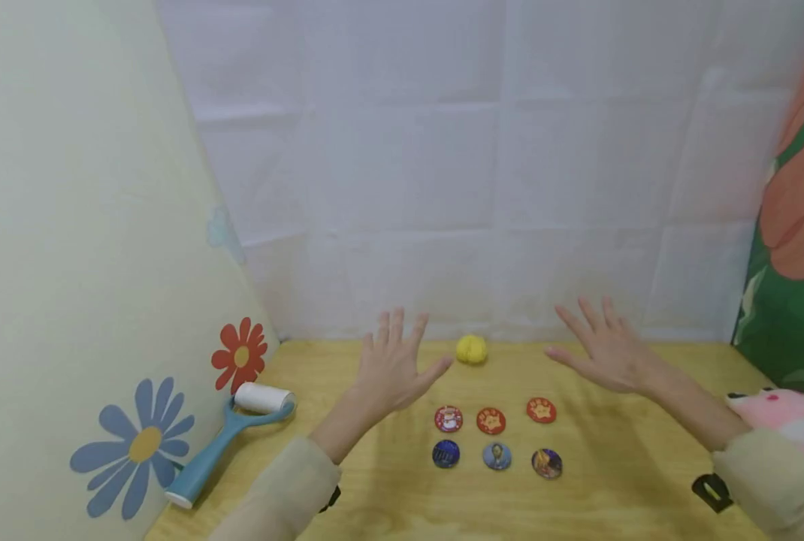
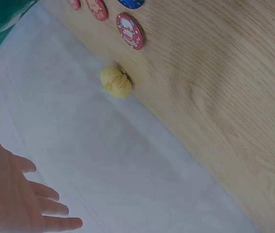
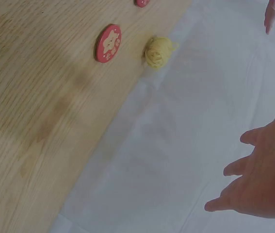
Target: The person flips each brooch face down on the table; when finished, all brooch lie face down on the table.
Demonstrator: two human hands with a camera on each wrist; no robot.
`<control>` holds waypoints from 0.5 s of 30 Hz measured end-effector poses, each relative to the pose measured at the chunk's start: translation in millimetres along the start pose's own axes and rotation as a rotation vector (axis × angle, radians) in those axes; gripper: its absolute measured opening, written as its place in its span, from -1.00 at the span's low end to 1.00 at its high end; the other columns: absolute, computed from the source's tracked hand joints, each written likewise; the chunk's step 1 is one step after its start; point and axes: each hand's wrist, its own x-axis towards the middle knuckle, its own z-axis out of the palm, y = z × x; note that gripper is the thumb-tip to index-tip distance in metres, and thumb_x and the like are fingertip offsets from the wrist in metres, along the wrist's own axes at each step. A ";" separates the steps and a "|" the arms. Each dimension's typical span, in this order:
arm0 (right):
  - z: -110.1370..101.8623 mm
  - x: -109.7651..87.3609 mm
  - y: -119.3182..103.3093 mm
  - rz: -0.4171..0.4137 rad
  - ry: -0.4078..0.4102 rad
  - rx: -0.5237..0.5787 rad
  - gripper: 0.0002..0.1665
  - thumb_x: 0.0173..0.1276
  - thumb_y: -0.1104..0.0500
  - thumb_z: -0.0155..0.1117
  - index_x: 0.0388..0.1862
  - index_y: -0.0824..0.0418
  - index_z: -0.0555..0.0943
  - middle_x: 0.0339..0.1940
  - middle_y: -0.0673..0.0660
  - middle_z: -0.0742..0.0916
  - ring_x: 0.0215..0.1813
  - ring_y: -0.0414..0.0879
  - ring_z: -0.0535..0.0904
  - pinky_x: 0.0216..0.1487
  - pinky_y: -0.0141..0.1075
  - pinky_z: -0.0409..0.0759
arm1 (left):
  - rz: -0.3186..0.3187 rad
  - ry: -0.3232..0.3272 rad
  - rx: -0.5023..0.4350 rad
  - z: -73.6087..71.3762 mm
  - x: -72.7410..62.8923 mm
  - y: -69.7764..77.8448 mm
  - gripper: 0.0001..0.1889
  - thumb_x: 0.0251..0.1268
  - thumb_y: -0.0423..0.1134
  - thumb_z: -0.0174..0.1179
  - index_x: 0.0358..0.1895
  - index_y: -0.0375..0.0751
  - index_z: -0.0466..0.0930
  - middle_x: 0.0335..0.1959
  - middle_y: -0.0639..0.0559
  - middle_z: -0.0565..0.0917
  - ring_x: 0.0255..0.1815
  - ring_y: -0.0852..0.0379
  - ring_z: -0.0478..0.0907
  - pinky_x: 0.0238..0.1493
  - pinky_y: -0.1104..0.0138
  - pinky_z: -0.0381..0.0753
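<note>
My left hand (image 1: 391, 372) hovers over the table, fingers spread and straight, holding nothing. Across from it my right hand (image 1: 608, 357) is raised the same way, also holding nothing. Between and below them lie round badges in two rows of three. The far row has a red snowman badge (image 1: 448, 419), a red star badge (image 1: 491, 421) and another red star badge (image 1: 541, 410). In the near row are a dark blue badge (image 1: 445, 454), a light blue badge with a figure (image 1: 497, 455) and a dark multicoloured badge (image 1: 547, 463). Behind them sits a small yellow yarn-like ball (image 1: 472, 350).
At the left, a lint roller (image 1: 222, 443) with a blue handle leans by a wall with flower decorations. A pink and white plush toy (image 1: 784, 421) lies at the right edge, partly behind the right sleeve. White cloth (image 1: 402, 173) hangs behind the wooden table (image 1: 436, 511).
</note>
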 end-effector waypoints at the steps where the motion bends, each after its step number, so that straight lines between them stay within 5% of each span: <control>1: -0.3 0.0 -0.2 0.000 -0.001 0.002 -0.06 0.46 -0.37 -0.15 0.59 0.15 -0.04 0.52 0.49 -0.03 0.42 0.60 -0.29 0.25 0.49 -0.12 | 0.000 -0.002 -0.002 -0.3 0.4 0.5 -0.09 0.32 0.49 -0.31 0.58 0.01 -0.14 0.53 -0.33 -0.16 0.51 -0.35 -0.21 0.37 -0.27 -0.02; 8: 1.1 0.5 -6.6 -0.014 0.020 0.080 -0.07 0.48 -0.34 -0.14 0.57 0.21 0.01 0.51 0.48 0.07 0.45 0.54 -0.15 0.31 0.42 -0.10 | 0.026 0.000 -0.039 -3.1 2.8 2.2 -0.10 0.36 0.45 -0.30 0.58 -0.04 -0.16 0.52 -0.34 -0.08 0.50 -0.34 -0.10 0.37 -0.23 0.05; 12: 20.8 5.9 -25.3 -0.112 0.063 0.222 -0.21 0.48 -0.18 0.05 0.43 0.36 0.27 0.35 0.40 0.44 0.36 0.35 0.31 0.34 0.21 0.21 | 0.095 -0.052 -0.191 8.5 0.8 -2.3 -0.19 0.45 0.26 -0.12 0.54 -0.20 -0.01 0.45 -0.31 0.22 0.42 -0.27 0.20 0.33 -0.09 0.28; 15: 44.2 17.1 -44.1 -0.224 0.062 0.242 -0.38 0.43 -0.07 0.19 0.24 0.38 0.49 0.13 0.30 0.65 0.16 0.22 0.56 0.19 0.09 0.46 | 0.137 -0.156 -0.307 30.1 0.1 -6.8 -0.26 0.46 0.13 0.01 0.50 -0.28 0.10 0.39 -0.26 0.34 0.37 -0.20 0.31 0.32 0.00 0.33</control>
